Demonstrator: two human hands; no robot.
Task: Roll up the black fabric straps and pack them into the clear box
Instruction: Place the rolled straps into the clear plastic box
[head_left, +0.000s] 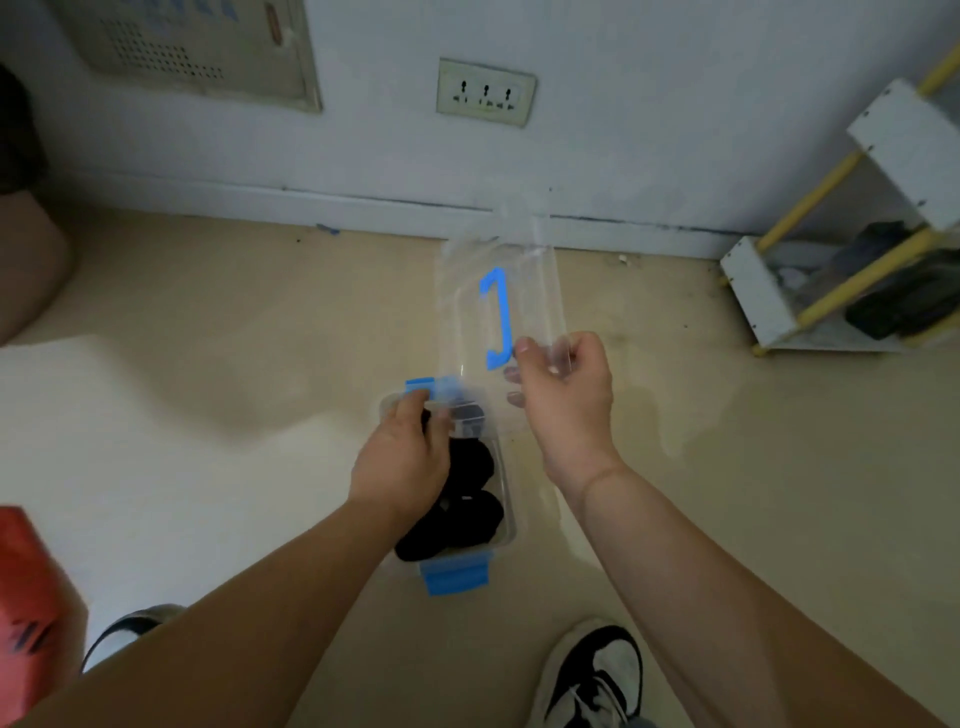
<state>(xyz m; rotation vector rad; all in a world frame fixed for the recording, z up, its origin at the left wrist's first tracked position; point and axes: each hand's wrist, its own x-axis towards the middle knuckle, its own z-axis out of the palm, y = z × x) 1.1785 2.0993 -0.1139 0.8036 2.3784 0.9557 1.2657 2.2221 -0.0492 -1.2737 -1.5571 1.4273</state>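
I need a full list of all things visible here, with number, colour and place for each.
clear plastic box with blue latches: one, transparent, on the floor, centre.
rolled black fabric straps: at least two, black, inside the box.
clear plastic lid with blue handle: one, transparent, held above the floor.
cream wall socket: one, on the wall.
white-and-yellow rack: one, right.
black-and-white shoes: two, bottom.
red object: one, bottom left.
left hand: grips the box's far end.
right hand: pinches the lid.

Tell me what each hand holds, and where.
Right hand pinches the clear lid at its near edge. Left hand grips the clear box at its far end.
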